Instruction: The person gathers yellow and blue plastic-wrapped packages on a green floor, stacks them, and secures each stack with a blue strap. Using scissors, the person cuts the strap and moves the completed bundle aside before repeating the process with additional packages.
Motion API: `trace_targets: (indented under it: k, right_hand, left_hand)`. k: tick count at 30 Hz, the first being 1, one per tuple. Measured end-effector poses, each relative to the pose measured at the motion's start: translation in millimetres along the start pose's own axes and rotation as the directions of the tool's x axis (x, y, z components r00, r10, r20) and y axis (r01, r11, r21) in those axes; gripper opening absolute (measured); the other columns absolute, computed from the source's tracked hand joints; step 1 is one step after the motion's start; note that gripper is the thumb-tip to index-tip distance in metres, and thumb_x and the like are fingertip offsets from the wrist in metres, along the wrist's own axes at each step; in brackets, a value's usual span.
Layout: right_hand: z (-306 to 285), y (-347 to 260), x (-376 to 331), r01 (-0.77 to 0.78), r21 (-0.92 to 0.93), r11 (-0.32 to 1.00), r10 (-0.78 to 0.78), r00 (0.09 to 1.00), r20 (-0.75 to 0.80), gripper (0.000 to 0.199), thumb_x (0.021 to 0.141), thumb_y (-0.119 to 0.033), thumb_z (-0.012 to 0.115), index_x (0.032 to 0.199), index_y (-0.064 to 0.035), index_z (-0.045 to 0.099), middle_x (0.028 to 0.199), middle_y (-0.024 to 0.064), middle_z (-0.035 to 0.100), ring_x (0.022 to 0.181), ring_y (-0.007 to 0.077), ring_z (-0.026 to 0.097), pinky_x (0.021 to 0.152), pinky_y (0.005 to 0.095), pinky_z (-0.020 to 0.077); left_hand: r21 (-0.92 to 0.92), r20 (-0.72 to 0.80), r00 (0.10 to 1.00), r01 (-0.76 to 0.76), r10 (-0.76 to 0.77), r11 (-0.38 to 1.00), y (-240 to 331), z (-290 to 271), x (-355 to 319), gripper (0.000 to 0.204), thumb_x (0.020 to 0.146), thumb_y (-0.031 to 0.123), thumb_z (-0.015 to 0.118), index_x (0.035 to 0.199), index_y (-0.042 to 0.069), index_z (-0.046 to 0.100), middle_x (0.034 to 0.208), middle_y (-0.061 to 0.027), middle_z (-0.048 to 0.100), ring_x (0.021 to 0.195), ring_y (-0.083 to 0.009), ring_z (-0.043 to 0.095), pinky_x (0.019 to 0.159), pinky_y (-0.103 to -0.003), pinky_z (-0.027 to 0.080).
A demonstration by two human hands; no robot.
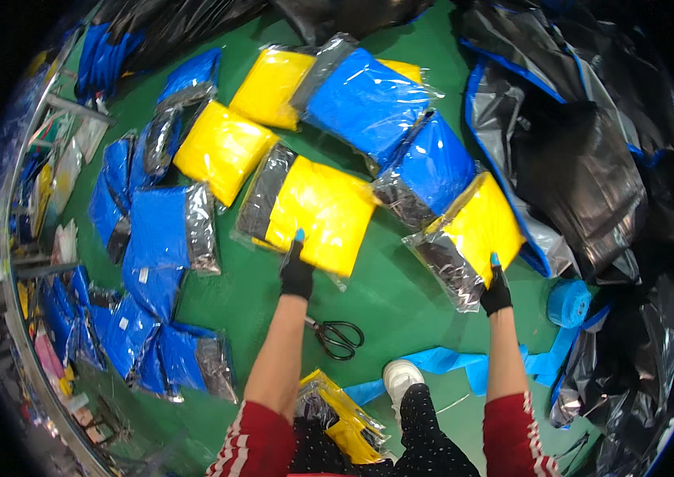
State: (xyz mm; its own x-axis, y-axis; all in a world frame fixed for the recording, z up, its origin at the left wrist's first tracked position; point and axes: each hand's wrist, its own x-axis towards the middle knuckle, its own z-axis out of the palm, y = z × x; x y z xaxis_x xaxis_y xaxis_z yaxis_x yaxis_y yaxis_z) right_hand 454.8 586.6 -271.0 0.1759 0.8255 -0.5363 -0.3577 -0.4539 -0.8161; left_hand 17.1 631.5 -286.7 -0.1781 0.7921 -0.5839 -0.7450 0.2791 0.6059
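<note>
My left hand [297, 273], in a dark glove with a blue thumb tip, grips the near edge of a folded yellow and dark grey textile packet [325, 211] in clear plastic. The thumb lies on top; the fingers are hidden underneath. On the right, my right hand [497, 291], gloved alike, holds the near corner of a similar yellow packet [486, 222] with a dark band. Its thumb is on top too, with the fingers out of sight below. A blue packet [440, 163] lies just beyond the right one, and another yellow packet [226, 151] beyond the left one.
Blue packets [160, 226] lie in a loose pile at left on the green floor [249, 294]. Black-handled scissors [338, 340] rest near my left forearm. A light-blue strap roll [568, 304] and large black sheeting [591, 175] are at right. A yellow packet [353, 441] lies by my legs.
</note>
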Motion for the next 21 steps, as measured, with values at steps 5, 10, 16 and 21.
trace_targets:
  k: [5, 10, 16, 21]
  right_hand:
    - [70, -32, -88, 0.040, 0.257, 0.965, -0.062, 0.995, 0.080, 0.061, 0.078, -0.014, 0.069, 0.131, -0.0038, 0.040, 0.123, 0.0123, 0.053, 0.108, 0.0285, 0.056, 0.091, 0.0424, 0.0479]
    - [195, -5, -89, -0.136, -0.252, 0.958, 0.208, 0.934, 0.289, 0.062, 0.072, -0.016, 0.077, 0.123, 0.0014, 0.046, 0.112, 0.0110, 0.059, 0.098, 0.0188, 0.058, 0.084, 0.0323, 0.0489]
    - [291, 57, -59, 0.148, -0.658, 0.738, 0.293, 0.809, 0.510, 0.091, 0.063, -0.050, 0.078, 0.123, 0.0085, 0.042, 0.116, 0.0231, 0.053, 0.107, 0.0307, 0.053, 0.091, 0.0359, 0.0431]
    - [294, 80, -66, 0.264, -0.523, 0.810, 0.045, 0.862, 0.505, 0.090, 0.063, -0.047, 0.080, 0.124, 0.0074, 0.041, 0.119, 0.0194, 0.052, 0.105, 0.0247, 0.054, 0.089, 0.0334, 0.0444]
  left_hand:
    - [0.262, -0.051, 0.997, 0.069, -0.057, 0.963, 55, -97, -89, 0.045, 0.082, 0.015, 0.066, 0.123, 0.004, 0.049, 0.112, -0.0071, 0.059, 0.100, -0.0181, 0.058, 0.085, -0.033, 0.048]
    - [0.502, -0.117, 0.971, 0.239, -0.208, 0.831, 48, -151, -110, 0.053, 0.082, 0.016, 0.067, 0.128, 0.004, 0.044, 0.121, -0.0061, 0.054, 0.108, -0.0177, 0.053, 0.090, -0.032, 0.044]
    - [0.612, 0.126, 0.989, -0.016, -0.078, 0.791, 56, -169, -116, 0.044, 0.095, 0.029, 0.046, 0.132, 0.007, 0.041, 0.129, -0.0073, 0.050, 0.120, -0.0211, 0.045, 0.101, -0.034, 0.035]
    - [0.195, -0.127, 0.987, 0.126, -0.103, 0.973, 59, -153, -122, 0.054, 0.092, 0.039, 0.051, 0.134, 0.007, 0.039, 0.130, -0.0062, 0.048, 0.119, -0.0179, 0.044, 0.103, -0.032, 0.033]
